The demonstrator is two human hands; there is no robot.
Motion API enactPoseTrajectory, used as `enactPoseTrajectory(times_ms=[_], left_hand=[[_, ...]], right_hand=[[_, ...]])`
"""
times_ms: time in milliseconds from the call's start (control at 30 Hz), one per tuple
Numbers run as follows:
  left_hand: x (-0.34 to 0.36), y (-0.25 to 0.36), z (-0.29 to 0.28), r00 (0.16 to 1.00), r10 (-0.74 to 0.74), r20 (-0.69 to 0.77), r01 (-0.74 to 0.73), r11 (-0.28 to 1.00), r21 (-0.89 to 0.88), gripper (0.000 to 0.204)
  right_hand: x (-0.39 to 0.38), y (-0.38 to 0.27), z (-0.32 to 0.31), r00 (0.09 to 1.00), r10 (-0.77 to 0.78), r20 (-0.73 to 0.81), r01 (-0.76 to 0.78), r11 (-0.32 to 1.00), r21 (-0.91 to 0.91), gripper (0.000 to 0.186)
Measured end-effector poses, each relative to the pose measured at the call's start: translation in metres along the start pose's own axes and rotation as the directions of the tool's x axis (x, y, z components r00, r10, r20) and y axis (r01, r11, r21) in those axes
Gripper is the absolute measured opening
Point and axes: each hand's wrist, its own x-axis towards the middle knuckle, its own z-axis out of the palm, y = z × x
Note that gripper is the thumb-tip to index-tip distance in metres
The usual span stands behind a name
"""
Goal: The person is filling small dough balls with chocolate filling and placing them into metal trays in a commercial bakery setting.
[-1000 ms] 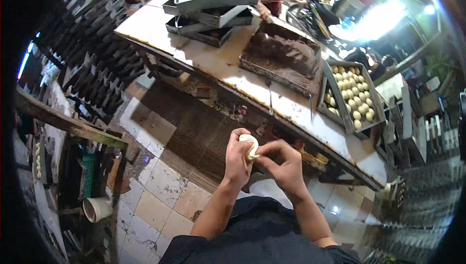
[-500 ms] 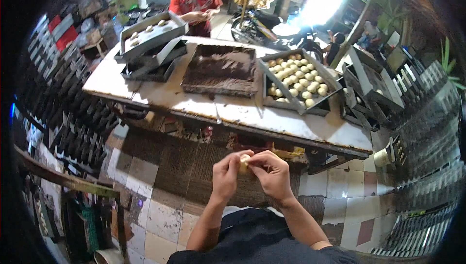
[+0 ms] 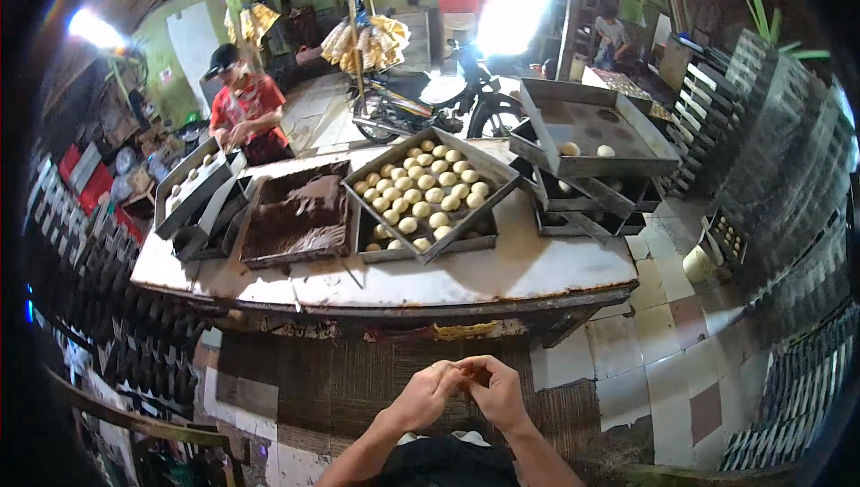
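My left hand [image 3: 425, 400] and my right hand [image 3: 497, 395] meet low in front of my body, short of the table's near edge. The fingertips of both are pinched together around a small pale piece of dough, now mostly hidden by the fingers. Beyond them on the white-topped table [image 3: 421, 290] lies a metal tray [image 3: 477, 221] set askew on another one. Rows of round, pale dough balls [image 3: 423, 189] fill it. Left of it sits a tray of dark brown filling [image 3: 300, 225], its surface scooped unevenly.
Stacked metal trays [image 3: 618, 167] with a few dough balls stand at the table's right; more trays [image 3: 190, 184] lean at its left end. A person in red [image 3: 253, 115] works behind that end. Slatted racks [image 3: 143, 317] line the left. A motorcycle [image 3: 421, 111] stands behind.
My view has tilted up and turned right, so the table sits further left and my hands lower. The hands have drawn closer together, covering the dough that showed between them before.
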Motion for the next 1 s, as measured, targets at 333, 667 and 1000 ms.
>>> enactPoseTrajectory(times_ms=[333,667,1000], left_hand=[[0.084,0.013,-0.007,0.992,0.067,0.104,-0.084,0.981,0.174,0.030],[0.204,0.013,-0.097,0.939,0.330,-0.097,-0.339,0.934,-0.112,0.033],[0.303,-0.023,-0.097,0.931,0.330,0.158,-0.276,0.917,-0.287,0.055]], right_hand=[[0.079,0.023,-0.028,0.977,-0.205,0.068,0.179,0.944,0.276,0.031],[0.198,0.005,0.018,0.966,0.192,0.174,-0.254,0.566,0.784,0.047],[0.255,-0.002,-0.040,0.954,0.299,0.009,-0.161,0.486,0.859,0.033]])
